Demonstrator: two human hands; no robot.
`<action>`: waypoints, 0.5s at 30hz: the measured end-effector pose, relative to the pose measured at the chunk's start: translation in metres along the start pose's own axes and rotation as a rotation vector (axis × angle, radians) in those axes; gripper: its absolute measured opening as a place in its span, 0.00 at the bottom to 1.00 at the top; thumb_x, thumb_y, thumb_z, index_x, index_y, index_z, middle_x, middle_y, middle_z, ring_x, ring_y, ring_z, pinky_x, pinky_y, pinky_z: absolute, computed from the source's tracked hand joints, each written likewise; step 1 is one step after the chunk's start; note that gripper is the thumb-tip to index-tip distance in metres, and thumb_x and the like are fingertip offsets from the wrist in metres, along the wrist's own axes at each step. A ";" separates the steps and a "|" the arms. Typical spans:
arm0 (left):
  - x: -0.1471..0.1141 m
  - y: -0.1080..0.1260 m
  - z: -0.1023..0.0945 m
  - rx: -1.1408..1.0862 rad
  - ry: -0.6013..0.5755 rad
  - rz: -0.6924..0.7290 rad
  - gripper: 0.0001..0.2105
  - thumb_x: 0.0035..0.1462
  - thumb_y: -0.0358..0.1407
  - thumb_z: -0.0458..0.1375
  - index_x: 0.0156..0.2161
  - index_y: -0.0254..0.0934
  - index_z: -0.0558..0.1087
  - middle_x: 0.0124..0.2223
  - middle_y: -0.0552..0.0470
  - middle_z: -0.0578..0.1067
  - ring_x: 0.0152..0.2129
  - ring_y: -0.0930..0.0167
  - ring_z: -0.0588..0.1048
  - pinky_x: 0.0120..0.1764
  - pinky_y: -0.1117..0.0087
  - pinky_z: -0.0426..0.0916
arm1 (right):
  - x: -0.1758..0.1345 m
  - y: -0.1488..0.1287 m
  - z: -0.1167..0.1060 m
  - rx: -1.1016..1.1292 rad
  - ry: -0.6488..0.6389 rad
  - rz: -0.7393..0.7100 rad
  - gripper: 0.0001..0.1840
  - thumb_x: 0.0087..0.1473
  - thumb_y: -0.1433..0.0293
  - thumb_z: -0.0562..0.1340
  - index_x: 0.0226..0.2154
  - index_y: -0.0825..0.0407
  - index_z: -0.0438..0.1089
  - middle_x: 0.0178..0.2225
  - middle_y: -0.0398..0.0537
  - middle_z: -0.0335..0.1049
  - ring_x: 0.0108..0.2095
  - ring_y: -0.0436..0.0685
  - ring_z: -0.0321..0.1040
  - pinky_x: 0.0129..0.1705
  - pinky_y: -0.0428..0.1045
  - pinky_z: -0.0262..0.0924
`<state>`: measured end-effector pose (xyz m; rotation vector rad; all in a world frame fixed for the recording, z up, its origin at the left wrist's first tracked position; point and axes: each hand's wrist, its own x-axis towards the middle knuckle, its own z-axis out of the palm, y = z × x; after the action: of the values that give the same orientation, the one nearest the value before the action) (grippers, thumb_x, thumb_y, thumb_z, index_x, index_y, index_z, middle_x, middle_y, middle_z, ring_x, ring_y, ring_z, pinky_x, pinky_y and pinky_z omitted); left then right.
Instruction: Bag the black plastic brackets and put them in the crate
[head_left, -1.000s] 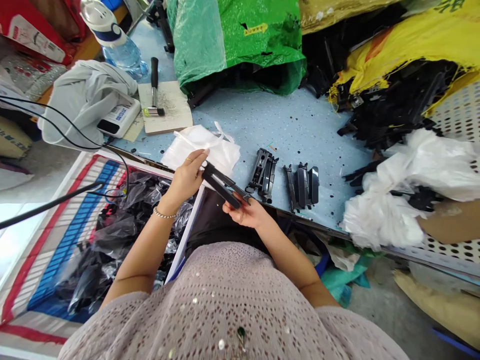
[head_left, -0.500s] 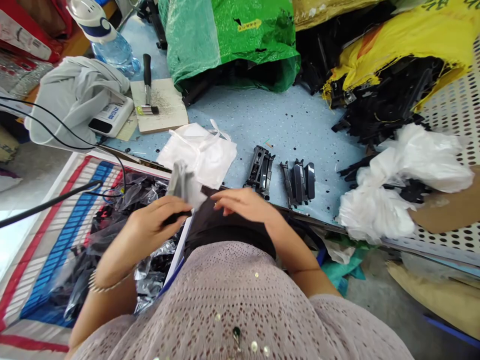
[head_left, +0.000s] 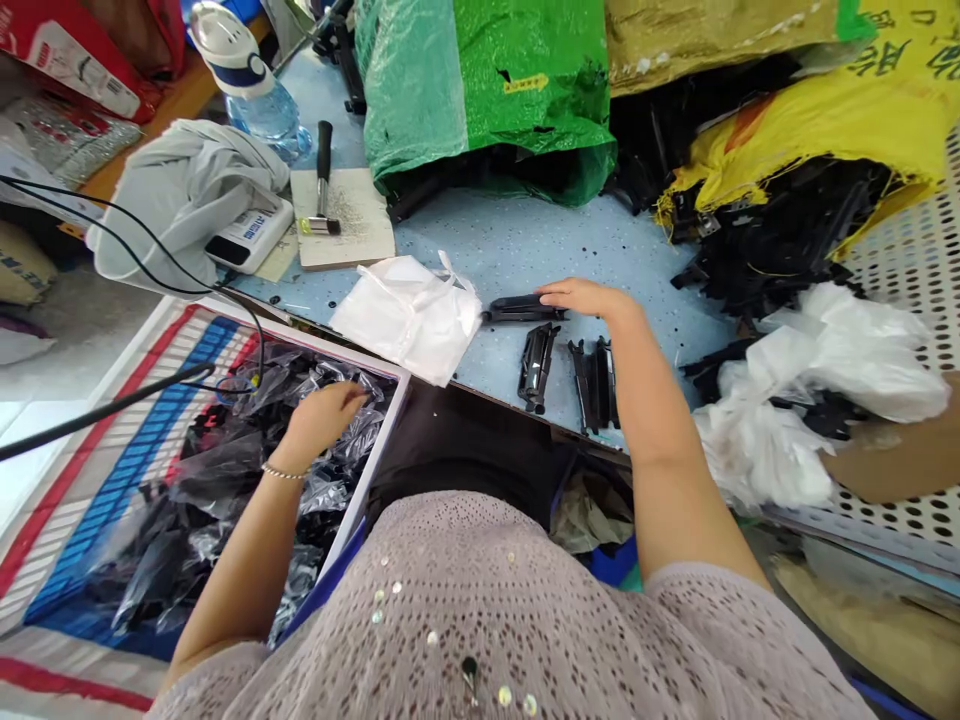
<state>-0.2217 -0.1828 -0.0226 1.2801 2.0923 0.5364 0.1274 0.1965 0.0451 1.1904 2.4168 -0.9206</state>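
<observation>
My right hand [head_left: 581, 296] reaches over the blue table, its fingers closed on the right end of a long black plastic part [head_left: 514, 308]. That part lies crosswise beside the white drawstring bag [head_left: 412, 312]. Just below it is another black plastic part [head_left: 537, 368]. More black parts [head_left: 592, 385] stand side by side near the table edge, partly covered by my right forearm. My left hand [head_left: 324, 420] hovers over a striped bin [head_left: 71, 530] full of black parts in clear bags [head_left: 225, 465]. Its fingers are loosely bent and seem to hold nothing.
At the back lie a green sack [head_left: 532, 100] and a yellow sack [head_left: 810, 130], both spilling black parts. White plastic bags [head_left: 817, 390] sit at right. A brush [head_left: 323, 180] rests on a board [head_left: 367, 240], near a scale [head_left: 251, 235] and a water bottle [head_left: 262, 105]. Cables [head_left: 112, 410] cross the bin.
My left hand has moved down-left over the bin, and the clear bag it held is no longer in it. My right hand has gone from my lap to the table and taken hold of a black part.
</observation>
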 end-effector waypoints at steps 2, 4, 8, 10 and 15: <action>0.013 0.056 0.009 -0.042 0.105 0.247 0.11 0.63 0.44 0.56 0.40 0.43 0.79 0.41 0.45 0.81 0.38 0.61 0.79 0.46 0.64 0.71 | 0.008 0.007 -0.006 -0.031 0.033 0.055 0.26 0.66 0.58 0.58 0.61 0.50 0.72 0.61 0.54 0.71 0.57 0.66 0.68 0.61 0.56 0.59; 0.032 0.107 0.026 -0.052 0.193 0.424 0.13 0.65 0.41 0.55 0.44 0.39 0.79 0.46 0.41 0.79 0.44 0.60 0.77 0.50 0.61 0.71 | 0.012 0.010 -0.007 -0.105 0.088 0.047 0.26 0.64 0.64 0.59 0.63 0.53 0.70 0.61 0.58 0.69 0.57 0.65 0.68 0.60 0.55 0.59; 0.073 0.153 0.060 0.024 0.209 0.399 0.06 0.60 0.33 0.59 0.36 0.34 0.79 0.45 0.35 0.77 0.44 0.55 0.75 0.48 0.57 0.70 | 0.009 0.010 0.001 -0.220 0.182 -0.020 0.24 0.62 0.69 0.60 0.59 0.57 0.72 0.57 0.62 0.70 0.56 0.65 0.68 0.59 0.56 0.59; 0.088 0.149 0.063 -0.106 0.198 0.296 0.06 0.57 0.30 0.61 0.28 0.36 0.76 0.38 0.40 0.76 0.38 0.60 0.75 0.43 0.60 0.69 | 0.003 0.008 0.005 -0.200 0.255 0.024 0.17 0.63 0.68 0.59 0.50 0.57 0.77 0.51 0.62 0.74 0.53 0.66 0.70 0.57 0.57 0.61; 0.101 0.124 0.042 -0.703 0.062 0.022 0.11 0.50 0.41 0.67 0.27 0.36 0.75 0.24 0.55 0.70 0.23 0.72 0.65 0.29 0.69 0.60 | -0.025 -0.023 0.040 0.627 0.458 0.053 0.16 0.65 0.59 0.58 0.40 0.54 0.75 0.36 0.54 0.76 0.39 0.61 0.75 0.44 0.55 0.68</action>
<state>-0.1474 -0.0358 -0.0061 0.8737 1.6887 1.2003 0.1237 0.1451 0.0375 1.8400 2.4784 -1.6135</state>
